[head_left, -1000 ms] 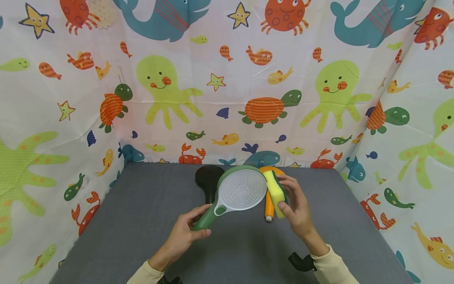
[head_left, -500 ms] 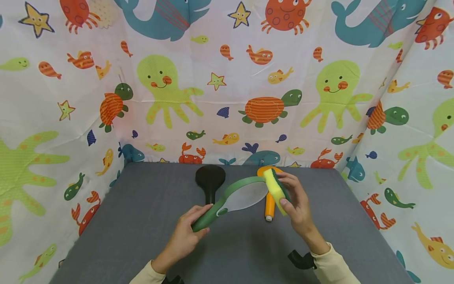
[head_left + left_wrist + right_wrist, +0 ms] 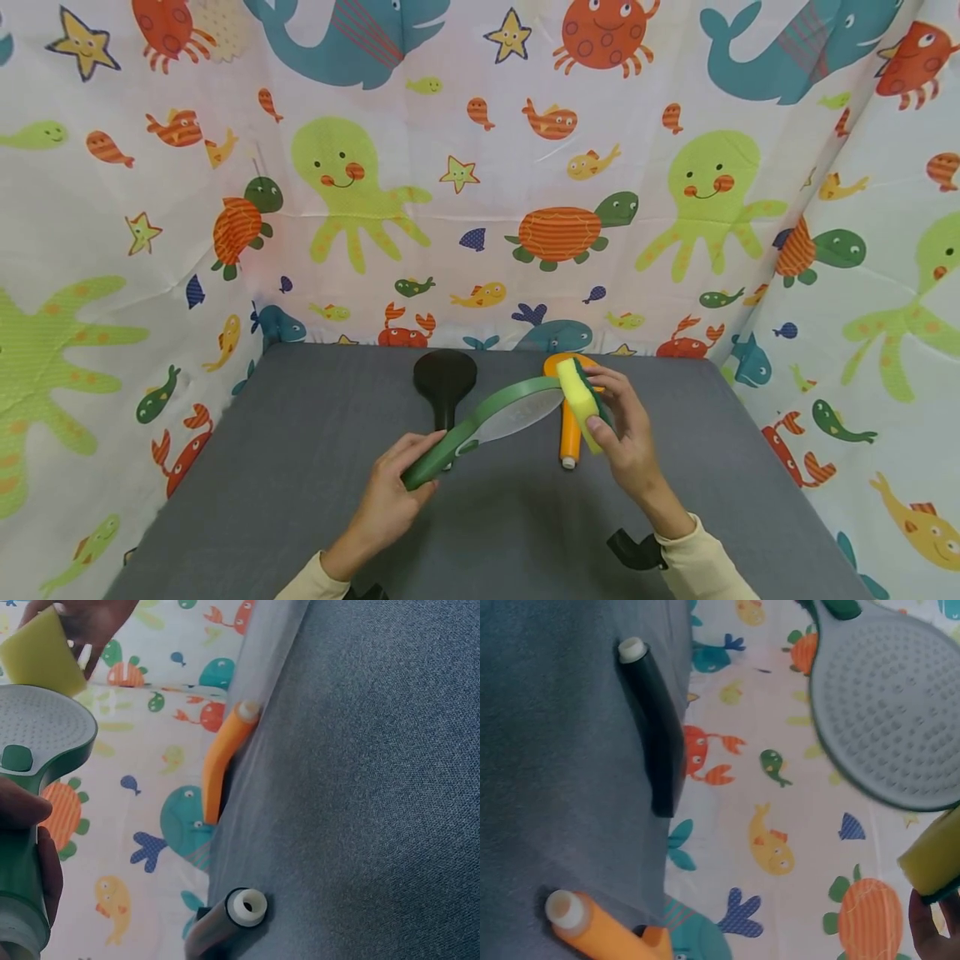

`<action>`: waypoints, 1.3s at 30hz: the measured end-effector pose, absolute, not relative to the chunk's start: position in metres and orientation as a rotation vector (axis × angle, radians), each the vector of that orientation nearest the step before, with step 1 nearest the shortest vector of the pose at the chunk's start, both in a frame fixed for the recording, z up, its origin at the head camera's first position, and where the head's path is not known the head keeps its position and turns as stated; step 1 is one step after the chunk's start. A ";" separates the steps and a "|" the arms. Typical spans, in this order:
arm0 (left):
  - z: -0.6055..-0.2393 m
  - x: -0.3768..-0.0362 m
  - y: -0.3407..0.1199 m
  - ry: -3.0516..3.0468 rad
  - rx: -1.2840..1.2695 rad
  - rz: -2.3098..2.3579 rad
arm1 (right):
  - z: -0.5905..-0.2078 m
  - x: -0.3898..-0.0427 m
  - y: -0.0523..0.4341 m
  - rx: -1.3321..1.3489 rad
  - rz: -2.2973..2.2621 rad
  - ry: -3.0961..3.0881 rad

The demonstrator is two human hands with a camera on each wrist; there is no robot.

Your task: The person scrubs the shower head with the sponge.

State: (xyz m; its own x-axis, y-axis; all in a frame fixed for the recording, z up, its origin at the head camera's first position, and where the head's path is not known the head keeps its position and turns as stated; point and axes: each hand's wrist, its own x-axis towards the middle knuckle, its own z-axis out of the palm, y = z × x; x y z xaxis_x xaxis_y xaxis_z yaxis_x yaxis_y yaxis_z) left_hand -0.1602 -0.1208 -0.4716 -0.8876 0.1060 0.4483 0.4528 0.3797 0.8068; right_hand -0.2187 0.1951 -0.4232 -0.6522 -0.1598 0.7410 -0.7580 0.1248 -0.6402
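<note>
At the centre of the head view, above the grey worktop (image 3: 300, 467), the green shower head (image 3: 491, 417) is held tilted, its perforated grey face turned away and nearly edge-on. The left hand (image 3: 390, 500) is curled round its handle. The right hand (image 3: 626, 442) pinches a yellow-and-green sponge (image 3: 579, 402) against the head's far rim. Wiping well likely calls for a steady handle and the sponge kept flat on the face. An orange shower head (image 3: 570, 433) and a black shower head (image 3: 444, 379) lie behind on the worktop.
</note>
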 end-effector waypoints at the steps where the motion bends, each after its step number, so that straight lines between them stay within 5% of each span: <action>1: -0.472 -0.160 -0.121 -2.315 -0.490 -1.506 | -0.425 -0.220 0.196 0.862 1.557 -1.928; 14: -0.474 -0.163 -0.116 -2.349 -0.441 -1.288 | -0.422 -0.219 0.191 0.712 1.428 -2.093; 31: -0.475 -0.161 -0.110 -2.397 -0.364 -1.173 | -0.420 -0.209 0.167 0.845 0.907 -1.961; 39: -0.476 -0.162 -0.112 -2.384 -0.342 -1.158 | -0.423 -0.217 0.175 0.830 1.016 -2.014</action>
State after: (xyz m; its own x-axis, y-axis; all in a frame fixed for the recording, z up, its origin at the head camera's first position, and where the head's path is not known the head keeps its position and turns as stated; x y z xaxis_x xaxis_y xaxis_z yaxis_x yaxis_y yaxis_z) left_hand -0.1620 -0.1116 -0.4760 -0.8610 0.0200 0.5082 0.4119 0.6136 0.6737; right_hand -0.2169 0.1747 -0.4232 -0.5326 -0.2190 0.8176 -0.7878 0.4814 -0.3842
